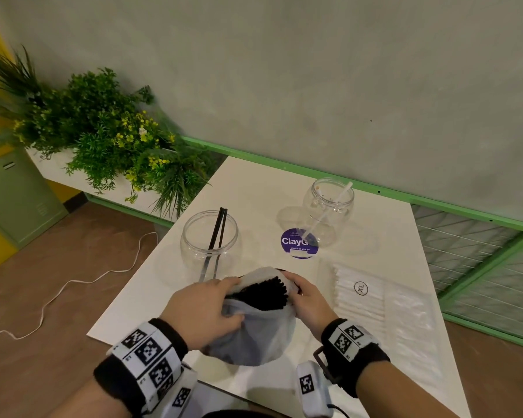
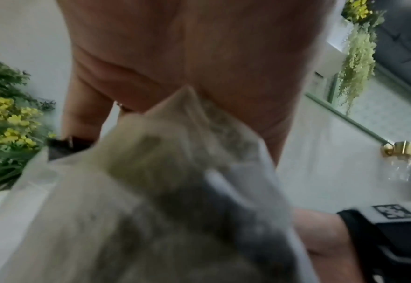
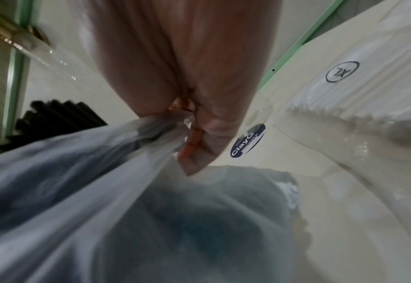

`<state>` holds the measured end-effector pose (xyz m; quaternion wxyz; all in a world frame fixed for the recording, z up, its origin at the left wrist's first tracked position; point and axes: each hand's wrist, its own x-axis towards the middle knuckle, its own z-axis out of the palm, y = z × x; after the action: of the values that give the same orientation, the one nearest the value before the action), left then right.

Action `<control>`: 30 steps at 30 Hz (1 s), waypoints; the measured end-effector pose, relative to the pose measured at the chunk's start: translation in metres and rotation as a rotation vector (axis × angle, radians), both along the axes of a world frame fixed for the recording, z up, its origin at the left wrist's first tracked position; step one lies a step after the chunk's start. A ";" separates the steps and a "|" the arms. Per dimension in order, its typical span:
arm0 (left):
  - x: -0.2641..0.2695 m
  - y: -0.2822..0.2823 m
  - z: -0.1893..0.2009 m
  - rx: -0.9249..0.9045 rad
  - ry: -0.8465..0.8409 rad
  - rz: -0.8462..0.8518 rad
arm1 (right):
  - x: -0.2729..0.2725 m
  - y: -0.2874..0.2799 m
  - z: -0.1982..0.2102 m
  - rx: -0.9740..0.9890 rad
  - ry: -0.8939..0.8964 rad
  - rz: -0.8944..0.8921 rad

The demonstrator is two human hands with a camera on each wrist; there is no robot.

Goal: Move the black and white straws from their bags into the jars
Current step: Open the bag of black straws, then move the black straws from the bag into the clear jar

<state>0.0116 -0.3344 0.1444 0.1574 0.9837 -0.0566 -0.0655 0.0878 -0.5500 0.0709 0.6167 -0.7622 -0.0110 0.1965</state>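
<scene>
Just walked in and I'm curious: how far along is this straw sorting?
Barely begun. Done: two black straws stand in the near jar, one white straw in the far jar. In hand: the left hand and right hand grip the bag of black straws, its mouth open. Left: that bundle, plus the bag of white straws lying on the table.

Two jars stand behind the bag on the counter, second bag lying to its right
</scene>
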 end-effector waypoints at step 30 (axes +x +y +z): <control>0.011 -0.003 0.012 -0.128 0.068 0.057 | -0.012 0.005 -0.002 -0.284 -0.366 0.067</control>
<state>0.0230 -0.3372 0.1564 0.2234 0.9701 -0.0274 -0.0907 0.0753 -0.5454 0.0693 0.4843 -0.8634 -0.1199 0.0749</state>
